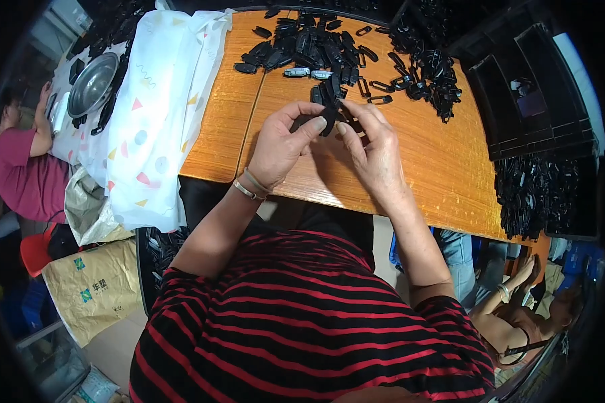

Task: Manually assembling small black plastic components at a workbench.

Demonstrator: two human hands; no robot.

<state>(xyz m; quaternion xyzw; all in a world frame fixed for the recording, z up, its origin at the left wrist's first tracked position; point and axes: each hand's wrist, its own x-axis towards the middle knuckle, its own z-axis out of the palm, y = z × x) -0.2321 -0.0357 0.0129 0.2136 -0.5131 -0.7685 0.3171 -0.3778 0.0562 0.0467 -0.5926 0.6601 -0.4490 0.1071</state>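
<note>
Over the near part of the wooden table, my left hand pinches a narrow black plastic part between thumb and bent fingers. It is tilted, with its upper end pointing away from me. Just to the right, my right hand has its thumb and forefinger closed in a pinch beside that part. Something small and dark shows between these fingers, too hidden to name. Beyond my hands lies a heap of black oblong plastic casings, two with silvery faces. Slim black open frames are scattered to its right.
A patterned white cloth covers the left side, with a metal bowl beyond it. A co-worker in a maroon shirt sits at left; another person is at lower right. Black bins and stacked black parts edge the right.
</note>
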